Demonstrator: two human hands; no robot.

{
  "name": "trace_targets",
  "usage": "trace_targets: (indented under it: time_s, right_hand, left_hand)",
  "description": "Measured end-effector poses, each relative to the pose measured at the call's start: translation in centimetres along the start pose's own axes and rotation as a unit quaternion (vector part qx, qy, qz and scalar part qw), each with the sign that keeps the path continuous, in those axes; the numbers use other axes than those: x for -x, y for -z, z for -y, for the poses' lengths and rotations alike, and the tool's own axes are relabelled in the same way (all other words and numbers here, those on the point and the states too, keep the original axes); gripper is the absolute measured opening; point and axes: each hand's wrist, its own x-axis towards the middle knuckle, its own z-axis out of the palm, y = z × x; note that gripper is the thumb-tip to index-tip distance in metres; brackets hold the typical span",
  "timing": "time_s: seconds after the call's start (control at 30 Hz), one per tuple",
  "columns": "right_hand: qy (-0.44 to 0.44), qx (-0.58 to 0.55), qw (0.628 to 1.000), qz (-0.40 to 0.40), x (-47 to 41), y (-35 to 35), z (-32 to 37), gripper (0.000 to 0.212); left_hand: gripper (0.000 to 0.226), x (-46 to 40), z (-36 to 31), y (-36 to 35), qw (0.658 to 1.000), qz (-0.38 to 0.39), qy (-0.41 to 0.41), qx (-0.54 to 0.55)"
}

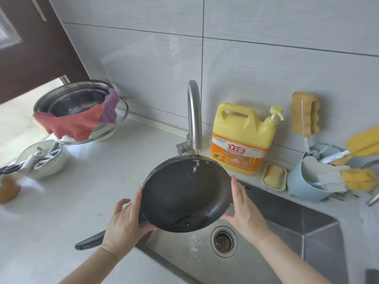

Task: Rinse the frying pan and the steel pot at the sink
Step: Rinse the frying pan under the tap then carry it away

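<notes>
The black frying pan [184, 193] is tilted toward me over the steel sink [287, 226], under the curved tap [193, 117]. A thin stream of water hits its upper inside and pours off the lower rim into the basin. My left hand [127, 222] grips the pan's left rim where its dark handle [90, 240] sticks out. My right hand [246, 210] holds the right rim. The steel pot [75, 99] sits on the counter at the back left, with red and purple cloths draped over its edge.
A yellow dish soap jug [244, 138] stands right behind the pan. A soap dish [274, 177], a blue caddy with sponges [320, 181] and a hanging sponge [305, 113] line the right. A white bowl with utensils [41, 158] is at the left. The drain [224, 241] lies below the pan.
</notes>
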Motion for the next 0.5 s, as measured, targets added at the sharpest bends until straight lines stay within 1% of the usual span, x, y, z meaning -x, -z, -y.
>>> trace_targets:
  time_s: [0.1, 0.23, 0.33, 0.4, 0.5]
  right_hand:
    - [-0.005, -0.003, 1.0, -0.005, 0.2, 0.0, -0.3, 0.137]
    - [-0.018, 0.001, 0.999, -0.033, 1.2, 1.0, -1.5, 0.129]
    - [-0.017, 0.024, 0.997, -0.073, 2.2, 1.9, -2.8, 0.139]
    - [-0.025, 0.029, 0.995, -0.093, 3.1, 2.5, -3.7, 0.146]
    - [-0.051, 0.032, 0.992, -0.108, 3.9, 3.6, -4.5, 0.148]
  left_hand:
    - [0.099, -0.3, -0.3, 0.0, 1.0, -0.008, -0.006, 0.0]
    - [0.101, -1.4, -1.7, -0.8, 1.0, -0.002, -0.028, -0.011]
    - [0.107, -2.2, -2.9, -1.7, 0.999, 0.009, -0.048, -0.003]
    - [0.108, -3.0, -4.0, -2.1, 0.998, 0.003, -0.067, 0.015]
    - [0.105, -4.3, -5.8, -2.1, 0.995, -0.009, -0.091, 0.039]
